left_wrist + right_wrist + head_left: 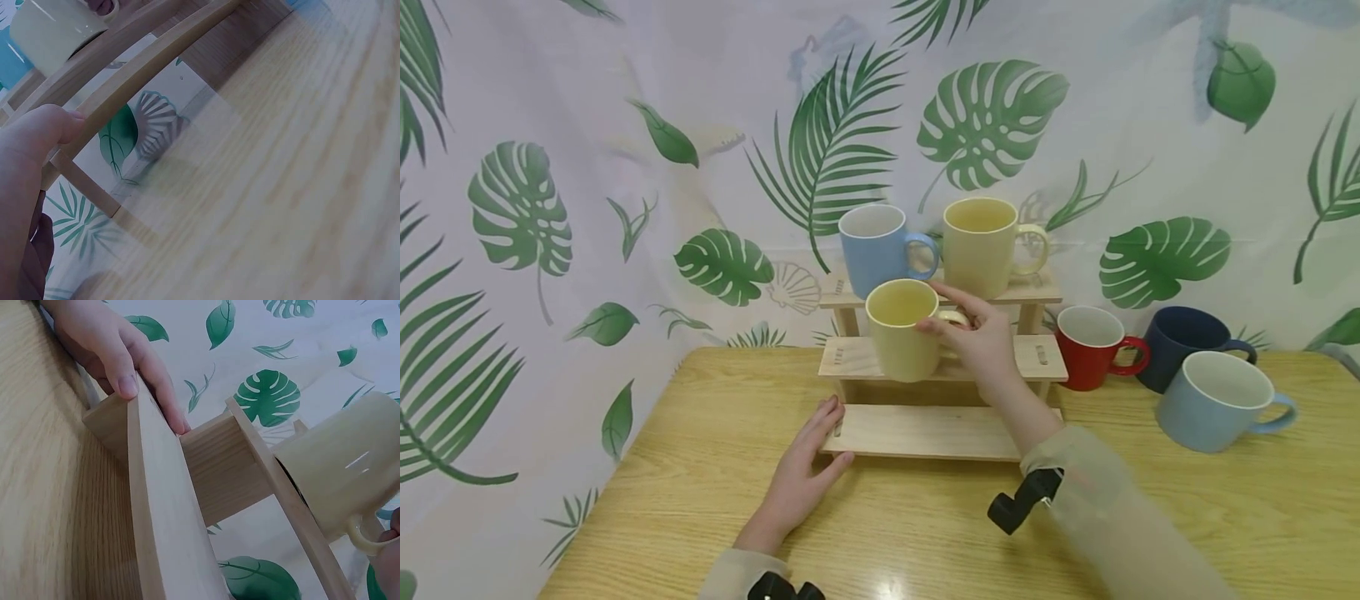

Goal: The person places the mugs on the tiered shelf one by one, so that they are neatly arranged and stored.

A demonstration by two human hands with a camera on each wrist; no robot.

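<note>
A three-tier wooden stand [925, 432] stands on the table. My left hand [801, 475] grips the left end of its lowest shelf, thumb at the front edge [62, 125] and fingers around the end. By its handle, my right hand [981, 337] pinches a yellow mug [901, 342], upright at the middle shelf, left of centre. The right wrist view shows the base of this mug [344, 462] right at the shelf's edge. On the top shelf sit a blue mug [874, 254] at left and another yellow mug [977, 250] at right, handles pointing right.
Right of the stand, a red mug [1082, 358], a dark blue mug [1183, 342] and a light blue mug [1210, 408] stand close together on the wooden table [1150, 508]. Behind everything hangs a leaf-patterned cloth [715, 108].
</note>
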